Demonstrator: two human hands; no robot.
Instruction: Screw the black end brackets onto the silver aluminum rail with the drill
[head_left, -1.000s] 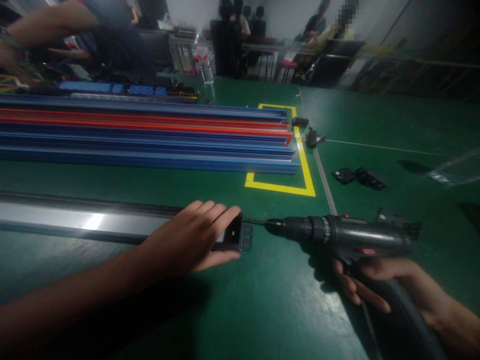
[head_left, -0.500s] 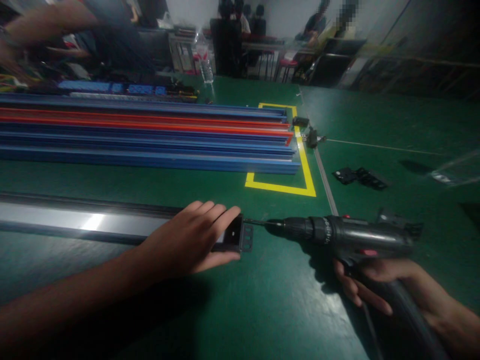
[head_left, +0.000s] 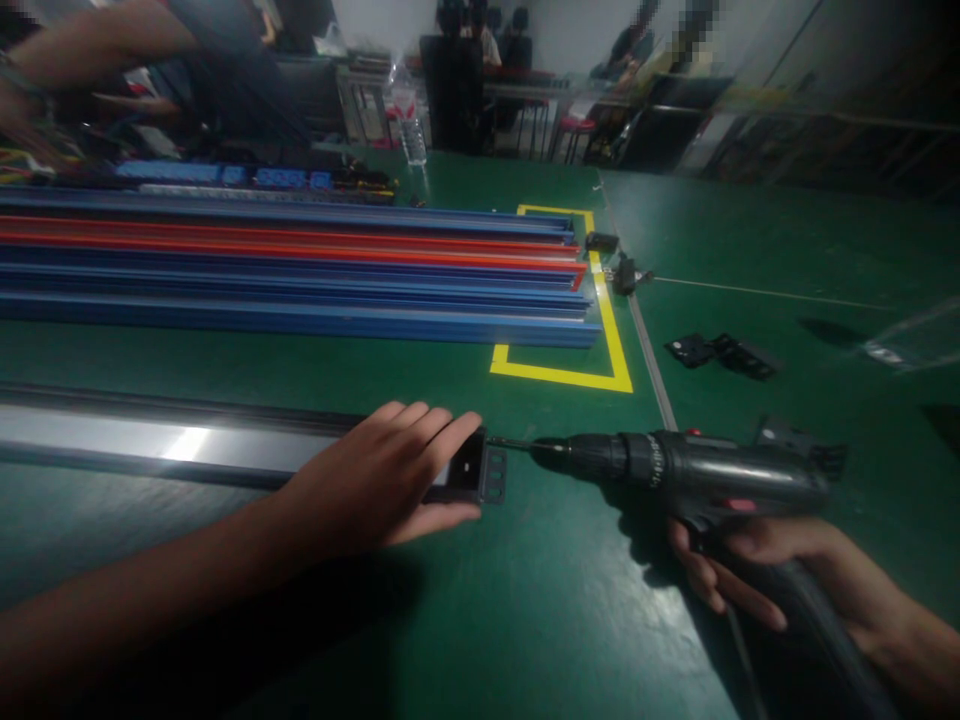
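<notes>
A long metal profile (head_left: 240,450), silvery on top with dark edges, lies along the left of the green surface. My left hand (head_left: 375,475) is wrapped over its right end, thumb on the near side. A black end cap (head_left: 469,468) with a slotted tab (head_left: 496,475) sticks out past my fingers. My right hand (head_left: 810,575) grips a black cordless drill (head_left: 735,475) by its handle, fingers near the trigger. The drill lies level, pointing left. Its long thin bit (head_left: 514,443) reaches the upper part of the end cap.
Blue profiles (head_left: 300,318) and red ones (head_left: 300,237) lie side by side beyond, ending within a yellow tape outline (head_left: 562,378). Small black parts (head_left: 720,355) lie to the right. A plastic bottle (head_left: 412,135) stands at the back. Another person's arm (head_left: 105,50) reaches in at upper left.
Both hands, the drill and the profile stay in practically the same place. At upper left, the other person's arm has shifted slightly.
</notes>
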